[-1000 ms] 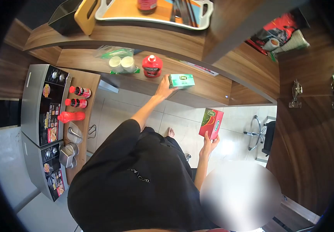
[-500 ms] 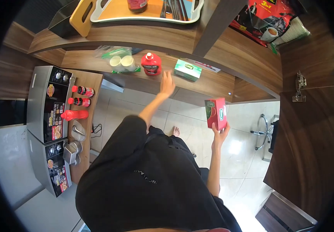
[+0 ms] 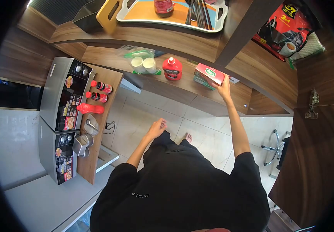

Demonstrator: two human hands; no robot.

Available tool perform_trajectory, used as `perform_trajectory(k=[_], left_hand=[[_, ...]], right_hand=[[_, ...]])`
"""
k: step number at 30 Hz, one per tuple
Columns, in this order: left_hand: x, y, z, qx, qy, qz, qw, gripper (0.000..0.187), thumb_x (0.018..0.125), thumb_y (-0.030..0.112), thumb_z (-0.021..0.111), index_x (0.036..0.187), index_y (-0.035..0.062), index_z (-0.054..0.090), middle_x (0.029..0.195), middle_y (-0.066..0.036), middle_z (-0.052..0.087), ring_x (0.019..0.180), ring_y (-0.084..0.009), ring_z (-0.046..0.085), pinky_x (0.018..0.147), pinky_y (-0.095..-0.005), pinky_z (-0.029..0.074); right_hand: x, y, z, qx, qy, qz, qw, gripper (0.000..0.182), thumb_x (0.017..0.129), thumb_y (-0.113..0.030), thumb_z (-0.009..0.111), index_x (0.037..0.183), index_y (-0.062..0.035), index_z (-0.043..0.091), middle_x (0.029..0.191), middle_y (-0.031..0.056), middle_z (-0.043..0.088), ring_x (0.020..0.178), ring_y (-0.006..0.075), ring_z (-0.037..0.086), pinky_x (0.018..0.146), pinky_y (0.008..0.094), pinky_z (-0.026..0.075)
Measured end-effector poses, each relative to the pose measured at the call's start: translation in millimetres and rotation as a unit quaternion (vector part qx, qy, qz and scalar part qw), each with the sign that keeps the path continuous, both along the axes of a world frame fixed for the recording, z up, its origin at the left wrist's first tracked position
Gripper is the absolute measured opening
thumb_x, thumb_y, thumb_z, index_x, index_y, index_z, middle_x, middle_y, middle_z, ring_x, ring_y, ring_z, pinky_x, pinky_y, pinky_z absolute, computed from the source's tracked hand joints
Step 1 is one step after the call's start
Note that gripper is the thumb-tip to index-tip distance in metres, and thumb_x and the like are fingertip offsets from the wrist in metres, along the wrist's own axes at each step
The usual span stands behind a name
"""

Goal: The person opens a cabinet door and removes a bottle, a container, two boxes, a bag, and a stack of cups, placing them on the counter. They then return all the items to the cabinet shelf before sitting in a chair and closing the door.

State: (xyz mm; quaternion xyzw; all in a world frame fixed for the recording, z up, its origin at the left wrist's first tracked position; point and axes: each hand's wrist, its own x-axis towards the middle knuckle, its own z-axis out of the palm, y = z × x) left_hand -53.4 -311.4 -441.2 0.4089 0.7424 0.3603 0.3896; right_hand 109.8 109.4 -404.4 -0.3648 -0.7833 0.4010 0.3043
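My right hand (image 3: 224, 88) grips a red tea box (image 3: 210, 72) by its right end. The red box lies right over the green tea box (image 3: 203, 82) on the lower shelf and covers most of it in this view. My left hand (image 3: 158, 128) hangs above the floor in front of my body, fingers loosely curled and a little apart, with nothing seen in it. Left of the boxes stands a red bottle with a white cap (image 3: 172, 69). Beside that, two stacks of pale cups (image 3: 143, 64) sit in a clear bag.
Overhead, the upper shelf (image 3: 151, 43) holds a white-rimmed tray (image 3: 174, 24) with a jar and utensils. A red coffee bag (image 3: 285, 33) is at upper right. An opened cabinet door (image 3: 310, 154) stands at right. Bottles and metal containers line a wooden board (image 3: 112, 89) beside the ovens (image 3: 60, 92).
My right hand has carried the red tea box up and forward, over the green one on the shelf. My left hand has drawn back from the shelf toward my body.
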Motion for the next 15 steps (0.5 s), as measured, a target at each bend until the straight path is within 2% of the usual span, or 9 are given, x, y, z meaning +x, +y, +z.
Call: perform_trajectory(k=[3,8,9,11,12,13,15], left_hand=[[-1,-5,16,-0.004,-0.002,0.046,0.999,0.028,0.088,0.008,0.065,0.113,0.0000,0.055,0.098,-0.013,0.066,0.080,-0.0227,0.066,0.074,-0.0353,0.053],[11,11,50,0.047,0.002,0.078,0.996,0.027,0.089,0.006,0.063,0.114,0.0001,0.054,0.097,-0.013,0.064,0.080,-0.0231,0.065,0.076,-0.0357,0.052],[16,19,61,0.075,0.017,0.079,0.994,0.027,0.089,0.006,0.063,0.114,-0.0003,0.054,0.098,-0.013,0.064,0.083,-0.0234,0.064,0.077,-0.0360,0.052],[33,42,84,0.141,0.044,0.067,0.987,0.028,0.089,0.005,0.063,0.114,-0.0009,0.053,0.101,-0.013,0.063,0.087,-0.0241,0.063,0.080,-0.0366,0.051],[42,56,96,0.143,0.052,0.060,0.987,0.029,0.088,0.002,0.063,0.115,-0.0009,0.053,0.107,-0.015,0.060,0.094,-0.0281,0.062,0.084,-0.0383,0.050],[48,76,117,0.183,0.107,0.031,0.977,0.029,0.087,0.001,0.063,0.115,-0.0005,0.054,0.107,-0.016,0.060,0.095,-0.0298,0.061,0.084,-0.0393,0.050],[69,109,167,0.263,0.211,-0.016,0.941,0.030,0.086,-0.002,0.062,0.115,0.0002,0.055,0.108,-0.017,0.059,0.096,-0.0331,0.060,0.084,-0.0413,0.050]], right_hand=[[-5,10,-8,0.034,-0.052,0.018,0.998,0.078,0.066,-0.006,0.086,0.132,-0.0057,0.044,0.129,0.0158,0.051,0.123,0.0315,0.051,0.103,0.0404,0.042],[-1,6,-6,0.052,-0.034,0.017,0.998,0.079,0.067,-0.008,0.086,0.132,-0.0034,0.043,0.129,0.0190,0.053,0.123,0.0358,0.050,0.104,0.0425,0.041],[4,-2,1,0.092,-0.009,0.046,0.995,0.080,0.067,-0.008,0.086,0.134,-0.0028,0.042,0.131,0.0185,0.053,0.123,0.0366,0.050,0.104,0.0427,0.041],[10,-26,-12,0.211,0.056,-0.048,0.975,0.076,0.068,-0.009,0.085,0.133,-0.0033,0.045,0.127,0.0193,0.053,0.123,0.0383,0.049,0.105,0.0451,0.040],[16,-47,11,0.191,0.069,-0.065,0.977,0.069,0.072,-0.007,0.081,0.132,-0.0034,0.047,0.127,0.0169,0.054,0.123,0.0349,0.051,0.103,0.0427,0.042],[24,-70,40,0.172,0.083,-0.082,0.978,0.062,0.076,-0.004,0.078,0.131,-0.0036,0.049,0.128,0.0145,0.055,0.122,0.0314,0.052,0.101,0.0403,0.044],[49,-102,61,0.034,0.119,-0.080,0.989,0.039,0.083,0.001,0.069,0.120,-0.0023,0.056,0.119,0.0117,0.060,0.115,0.0236,0.059,0.093,0.0344,0.049]])
